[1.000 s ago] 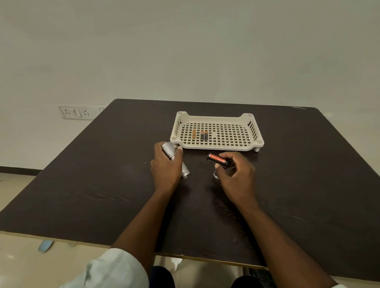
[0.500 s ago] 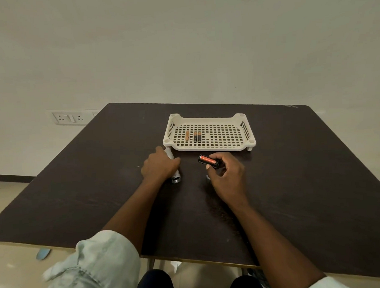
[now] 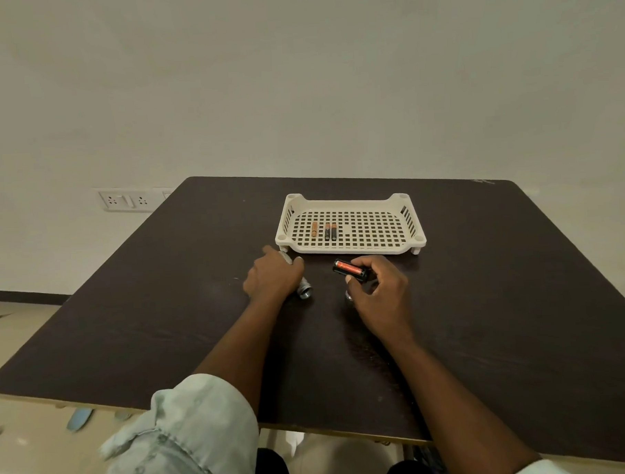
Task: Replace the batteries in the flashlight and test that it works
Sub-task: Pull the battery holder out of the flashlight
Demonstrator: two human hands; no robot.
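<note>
The silver flashlight body lies on the dark table under my left hand, whose fingers curl over it; only its two ends show. My right hand pinches a black battery holder with an orange cell in it, raised just above the table. A small silver part, maybe the flashlight cap, peeks out below my right fingers. Three loose batteries lie in the white perforated tray behind both hands.
The tray stands near the table's middle, just beyond my hands. A wall socket panel sits on the wall at the left. The table's near edge runs just above my knees.
My left hand has lowered the flashlight body from a raised tilt down onto the table. My right hand holds the battery holder much as before. The camera view shifted slightly.
</note>
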